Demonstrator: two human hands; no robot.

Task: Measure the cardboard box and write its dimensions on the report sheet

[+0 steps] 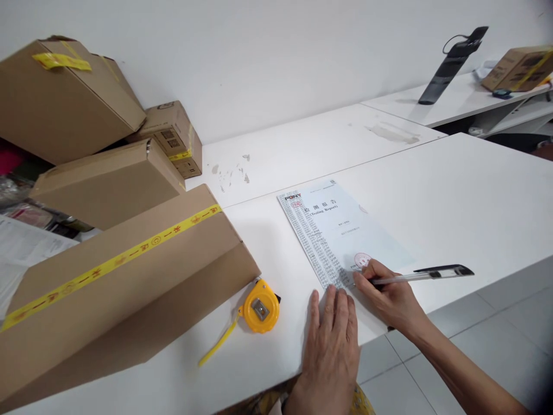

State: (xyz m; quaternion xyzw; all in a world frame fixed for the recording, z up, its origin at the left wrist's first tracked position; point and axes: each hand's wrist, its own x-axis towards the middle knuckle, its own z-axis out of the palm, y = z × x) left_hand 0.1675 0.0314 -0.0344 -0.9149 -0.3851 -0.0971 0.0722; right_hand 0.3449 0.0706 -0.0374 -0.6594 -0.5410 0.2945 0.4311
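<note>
A pale blue printed report (345,219) headed "Testing Report" lies flat on the white table (453,190). My right hand (391,294) grips a pen (425,275), its tip end at the lower edge of the report and its cap end pointing right. Flat beside it rests my left hand (332,340), palm down, with its fingertips at the report's bottom left corner. To the left of that hand sits a yellow tape measure (261,308), with a yellow strap trailing from it. Whether the pen tip touches the paper is hidden by my fingers.
A large cardboard box (129,276) with yellow tape fills the left front. Behind it are more boxes, including a tall one (64,104) and a small one (181,135). A dark bottle (451,66) and another box (516,69) stand at the far right.
</note>
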